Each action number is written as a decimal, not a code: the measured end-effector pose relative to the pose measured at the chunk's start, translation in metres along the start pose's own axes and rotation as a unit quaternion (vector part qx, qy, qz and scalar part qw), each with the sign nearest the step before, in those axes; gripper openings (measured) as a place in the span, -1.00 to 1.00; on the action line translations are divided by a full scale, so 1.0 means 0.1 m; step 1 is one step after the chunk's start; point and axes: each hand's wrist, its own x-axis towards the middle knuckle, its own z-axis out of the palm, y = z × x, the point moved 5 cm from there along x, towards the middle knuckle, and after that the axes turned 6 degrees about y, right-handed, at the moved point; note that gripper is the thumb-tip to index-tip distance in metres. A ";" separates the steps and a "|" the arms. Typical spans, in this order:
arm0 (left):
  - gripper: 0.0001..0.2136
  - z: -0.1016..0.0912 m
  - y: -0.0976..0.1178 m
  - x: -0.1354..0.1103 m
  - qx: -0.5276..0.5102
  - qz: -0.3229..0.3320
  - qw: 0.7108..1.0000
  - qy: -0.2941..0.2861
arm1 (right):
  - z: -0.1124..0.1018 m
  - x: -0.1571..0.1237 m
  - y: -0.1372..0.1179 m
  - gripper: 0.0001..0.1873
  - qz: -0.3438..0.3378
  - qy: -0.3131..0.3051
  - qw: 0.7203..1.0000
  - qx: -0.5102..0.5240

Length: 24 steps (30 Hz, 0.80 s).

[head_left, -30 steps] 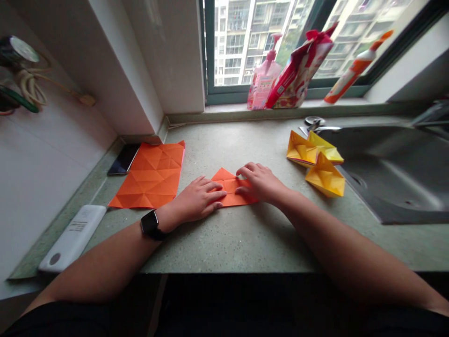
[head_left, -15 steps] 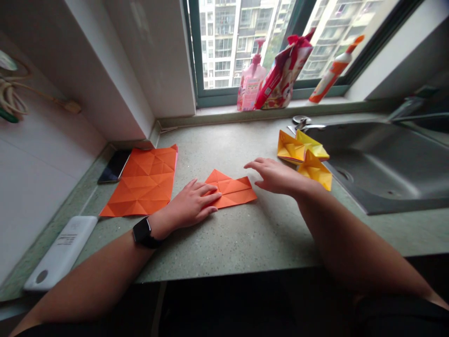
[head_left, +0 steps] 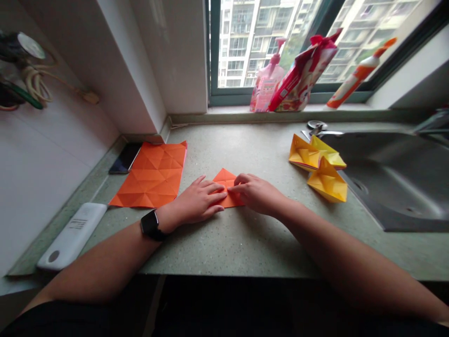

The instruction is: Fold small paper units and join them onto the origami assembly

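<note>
A small folded orange paper (head_left: 224,180) lies on the green stone counter (head_left: 245,234). My left hand (head_left: 198,202) rests flat on its left part, fingers stretched out. My right hand (head_left: 257,193) covers its right part with the fingers curled down, fingertips pressing the paper near the middle. A black watch (head_left: 150,225) is on my left wrist. A larger creased orange sheet (head_left: 152,175) lies flat to the left.
Yellow folded paper shapes (head_left: 321,166) sit right of my hands by a steel sink (head_left: 396,178). A phone (head_left: 124,158) and white power bank (head_left: 72,236) lie at left. Bottles and a red pouch (head_left: 301,72) stand on the window sill; scissors (head_left: 315,127) lie behind.
My right hand, lifted off toward the yellow shapes half a second ago, has come back down onto the orange paper's right part. The left hand stayed pressed on it.
</note>
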 end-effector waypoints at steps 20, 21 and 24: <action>-0.62 -0.55 -0.31 -0.31 0.008 0.006 1.000 0.011 | -0.02 -0.01 0.00 -0.63 0.004 -0.001 1.000 -0.003; -0.68 -0.55 -0.29 -0.30 0.001 0.022 1.000 0.015 | -0.03 -0.01 0.00 -0.65 0.004 0.000 1.000 -0.001; -0.85 -0.55 -0.25 -0.27 -0.022 0.055 0.998 0.034 | -0.07 -0.01 0.01 -0.69 0.012 0.008 1.000 0.001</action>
